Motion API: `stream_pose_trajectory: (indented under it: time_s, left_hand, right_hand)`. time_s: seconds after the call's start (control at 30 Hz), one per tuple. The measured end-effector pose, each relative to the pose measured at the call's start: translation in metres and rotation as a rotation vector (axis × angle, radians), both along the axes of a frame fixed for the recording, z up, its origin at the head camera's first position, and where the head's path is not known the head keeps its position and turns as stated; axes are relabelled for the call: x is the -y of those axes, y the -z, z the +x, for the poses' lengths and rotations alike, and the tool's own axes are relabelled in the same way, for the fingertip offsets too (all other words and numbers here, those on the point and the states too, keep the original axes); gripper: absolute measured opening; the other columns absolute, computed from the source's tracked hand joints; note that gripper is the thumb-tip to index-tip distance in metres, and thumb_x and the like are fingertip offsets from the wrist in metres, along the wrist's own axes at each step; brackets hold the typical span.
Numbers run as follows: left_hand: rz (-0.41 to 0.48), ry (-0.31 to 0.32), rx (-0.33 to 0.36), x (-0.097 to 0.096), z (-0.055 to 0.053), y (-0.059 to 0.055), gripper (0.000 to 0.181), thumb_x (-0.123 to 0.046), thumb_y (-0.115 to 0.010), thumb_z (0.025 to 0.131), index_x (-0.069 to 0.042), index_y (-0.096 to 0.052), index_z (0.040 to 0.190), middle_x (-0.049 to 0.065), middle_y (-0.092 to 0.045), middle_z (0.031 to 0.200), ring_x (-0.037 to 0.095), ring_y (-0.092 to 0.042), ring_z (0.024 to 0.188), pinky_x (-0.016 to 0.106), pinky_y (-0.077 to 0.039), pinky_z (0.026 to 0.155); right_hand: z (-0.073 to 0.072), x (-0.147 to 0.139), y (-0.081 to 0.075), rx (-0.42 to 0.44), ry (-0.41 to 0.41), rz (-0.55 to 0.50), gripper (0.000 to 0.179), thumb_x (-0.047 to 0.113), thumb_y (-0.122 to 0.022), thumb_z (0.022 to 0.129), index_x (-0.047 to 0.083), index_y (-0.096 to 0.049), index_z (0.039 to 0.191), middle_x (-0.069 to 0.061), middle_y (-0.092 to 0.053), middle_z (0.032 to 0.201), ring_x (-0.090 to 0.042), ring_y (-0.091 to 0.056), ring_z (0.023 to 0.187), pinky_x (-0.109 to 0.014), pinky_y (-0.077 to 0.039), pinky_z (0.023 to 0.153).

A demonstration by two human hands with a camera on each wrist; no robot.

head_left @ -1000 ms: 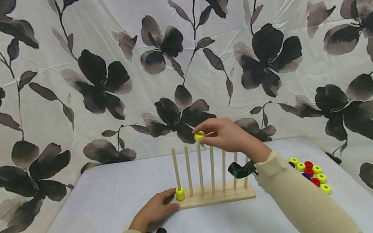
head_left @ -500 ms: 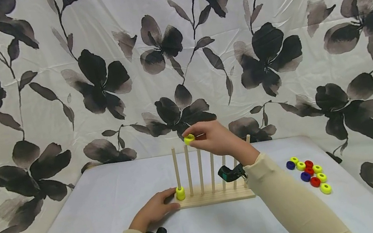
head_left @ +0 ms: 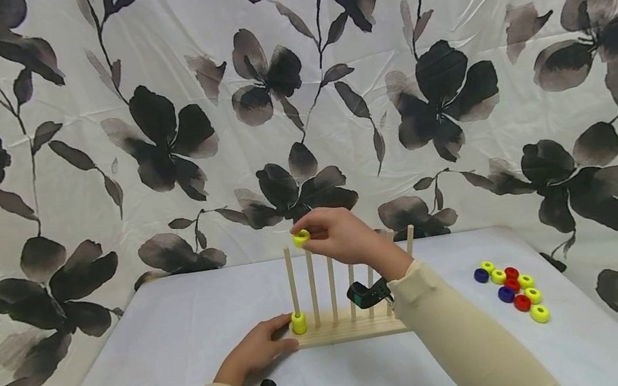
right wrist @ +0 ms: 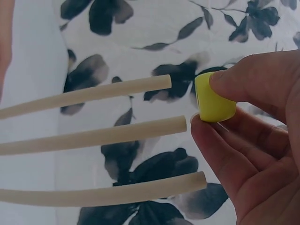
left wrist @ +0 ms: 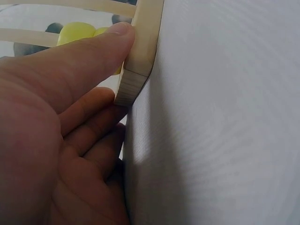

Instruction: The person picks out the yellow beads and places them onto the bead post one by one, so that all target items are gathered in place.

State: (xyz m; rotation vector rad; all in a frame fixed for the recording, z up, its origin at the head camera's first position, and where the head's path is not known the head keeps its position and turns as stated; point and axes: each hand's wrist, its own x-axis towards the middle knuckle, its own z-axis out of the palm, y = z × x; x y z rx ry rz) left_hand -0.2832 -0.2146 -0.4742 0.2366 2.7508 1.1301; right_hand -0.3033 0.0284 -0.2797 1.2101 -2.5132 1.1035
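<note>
My right hand (head_left: 344, 238) pinches a yellow bead (right wrist: 216, 103) with a hole through it between thumb and fingertips. The bead is up near the tops of the wooden pegs at the rack's left side, just off the peg tips in the right wrist view. The peg rack (head_left: 352, 332) is a pale wooden base with a row of several upright dowels. Yellow beads (head_left: 299, 324) sit stacked at the foot of its leftmost peg. My left hand (head_left: 256, 350) holds the base's left end, thumb (left wrist: 93, 58) against the wood and fingers around the end.
A loose group of yellow, red (head_left: 522, 303) and blue beads (head_left: 506, 294) lies on the white-covered table (head_left: 131, 383) to the right, beyond my right forearm. Behind the table hangs a floral cloth (head_left: 290, 86).
My right hand has moved left along the peg tops with the yellow bead, from around the third peg toward the left end. The left hand stays on the base.
</note>
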Motion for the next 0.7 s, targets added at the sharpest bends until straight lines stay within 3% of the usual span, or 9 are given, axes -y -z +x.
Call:
stream_pose_trajectory:
  time_s: [0.7]
  left_hand:
    - [0.023, 0.018, -0.005, 0.001, 0.0, 0.001, 0.066, -0.039, -0.074, 0.084, -0.018, -0.051, 0.141, 0.009, -0.047, 0.148, 0.036, -0.036, 0.142, 0.059, -0.029, 0.115]
  right_hand:
    - [-0.004, 0.021, 0.006, 0.02, 0.03, -0.017, 0.022, 0.013, -0.063, 0.092, 0.014, -0.069, 0.113, -0.003, -0.069, 0.116, -0.017, -0.068, 0.107, -0.024, -0.056, 0.089]
